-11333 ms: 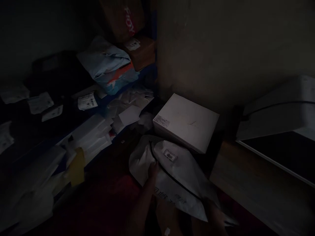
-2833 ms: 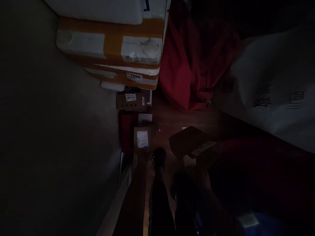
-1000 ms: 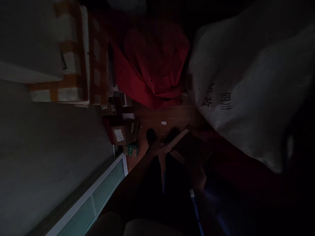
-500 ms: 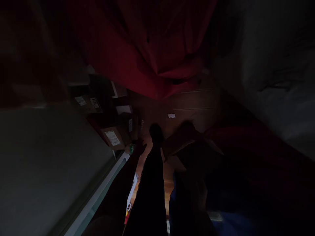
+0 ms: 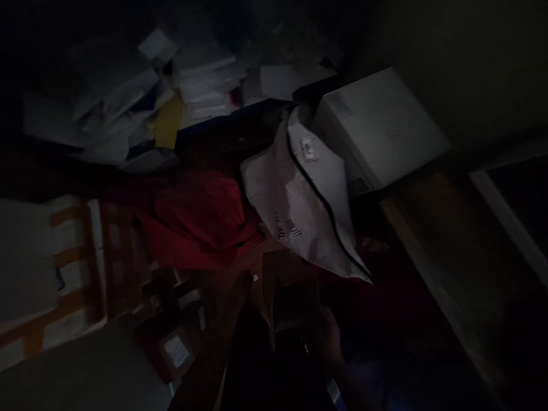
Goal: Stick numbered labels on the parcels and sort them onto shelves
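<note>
The scene is very dark. A brown cardboard box (image 5: 291, 285) is held low in the middle, above my legs. My right hand (image 5: 329, 337) grips its lower right edge, fingers wrapped on it. My left hand (image 5: 234, 292) reaches up beside the box's left edge; its fingers are lost in the dark. Just beyond the box lie a white mailing bag (image 5: 299, 211) with black print and a crumpled red cloth (image 5: 197, 217).
A white box (image 5: 381, 125) sits behind the bag. At the left stands a foam box with orange tape (image 5: 64, 268), with small labelled cartons (image 5: 175, 348) below it. White parcels (image 5: 128, 103) are heaped on a shelf at the top. A wooden ledge (image 5: 428, 245) runs along the right.
The view has swung from the floor and my feet up to the parcel pile, white bag and white box. The cardboard box stays in my right hand.
</note>
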A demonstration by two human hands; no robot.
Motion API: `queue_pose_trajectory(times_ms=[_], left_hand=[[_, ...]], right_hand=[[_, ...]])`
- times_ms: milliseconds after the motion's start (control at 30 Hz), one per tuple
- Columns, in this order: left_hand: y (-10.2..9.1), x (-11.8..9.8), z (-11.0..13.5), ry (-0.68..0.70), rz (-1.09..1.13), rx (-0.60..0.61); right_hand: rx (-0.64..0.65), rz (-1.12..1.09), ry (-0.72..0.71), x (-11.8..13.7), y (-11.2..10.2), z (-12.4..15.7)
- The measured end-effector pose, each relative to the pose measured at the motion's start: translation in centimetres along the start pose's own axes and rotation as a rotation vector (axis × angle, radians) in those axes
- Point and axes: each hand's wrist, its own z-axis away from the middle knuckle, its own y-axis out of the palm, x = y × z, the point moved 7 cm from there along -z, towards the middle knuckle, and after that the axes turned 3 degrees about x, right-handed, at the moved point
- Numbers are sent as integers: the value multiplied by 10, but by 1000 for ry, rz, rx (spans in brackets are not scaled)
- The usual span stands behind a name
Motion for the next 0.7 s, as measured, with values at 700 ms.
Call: queue_pose_trajectory(times_ms=[700], left_hand=[[344,-373,13,1265,-598,703]], right_hand=[[-138,198,886,-175,-150,-55]])
